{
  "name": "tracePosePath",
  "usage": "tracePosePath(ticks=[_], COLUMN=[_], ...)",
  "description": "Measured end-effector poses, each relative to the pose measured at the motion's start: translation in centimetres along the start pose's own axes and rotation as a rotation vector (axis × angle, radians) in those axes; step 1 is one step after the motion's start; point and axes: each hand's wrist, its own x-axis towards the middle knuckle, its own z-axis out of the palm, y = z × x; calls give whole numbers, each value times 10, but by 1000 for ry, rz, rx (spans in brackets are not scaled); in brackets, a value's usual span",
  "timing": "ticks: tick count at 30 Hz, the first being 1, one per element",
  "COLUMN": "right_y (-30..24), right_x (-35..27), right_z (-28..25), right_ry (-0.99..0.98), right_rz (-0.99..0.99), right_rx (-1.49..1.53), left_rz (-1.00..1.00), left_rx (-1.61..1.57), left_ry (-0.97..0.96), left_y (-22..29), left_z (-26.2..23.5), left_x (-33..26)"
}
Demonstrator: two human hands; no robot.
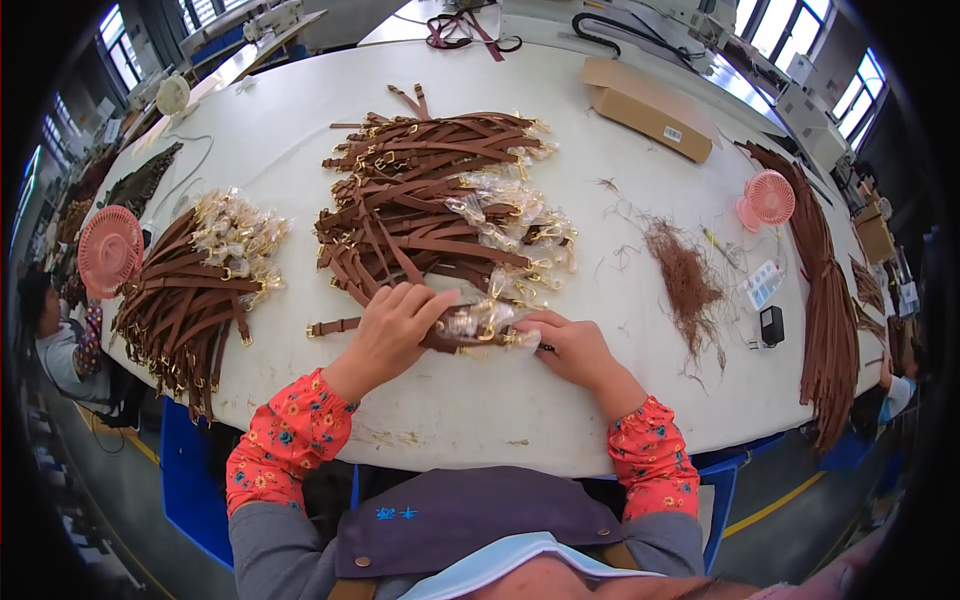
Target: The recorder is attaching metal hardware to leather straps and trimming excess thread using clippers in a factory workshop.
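Brown leather straps [455, 345] with gold buckles, partly wrapped in clear plastic, lie between my hands near the table's front. My left hand [390, 325] closes over their left part, fingers bent. At the wrapped right end, my right hand [575, 350] pinches the straps; its fingertips touch the plastic, and a small dark bit shows beneath them. Just beyond my hands spreads a large pile of brown straps [400, 200], plastic-wrapped gold hardware [545, 235] along its right side. One strap end with a buckle [330, 327] sticks out left of my left hand.
Another strap pile [185, 310] lies left, beside a pink fan [110, 252]. To the right are loose brown threads [685, 275], a black adapter [771, 326], a second pink fan [768, 198] and long brown strips [825, 300]. A cardboard box [650, 110] stands at the back.
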Motion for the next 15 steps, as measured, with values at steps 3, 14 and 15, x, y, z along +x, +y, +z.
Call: tracePosePath(ticks=[3, 14, 15], right_y=[9, -3, 2], right_x=[-1, 6, 7], right_z=[-2, 9, 13], right_ry=[22, 70, 134], right_rz=[41, 181, 222], right_rx=[57, 64, 118], left_rz=[-36, -173, -210], left_rx=[-221, 113, 115], left_ry=[-324, -170, -135], left_y=[18, 13, 7], left_z=[4, 53, 60], left_x=[-37, -34, -30])
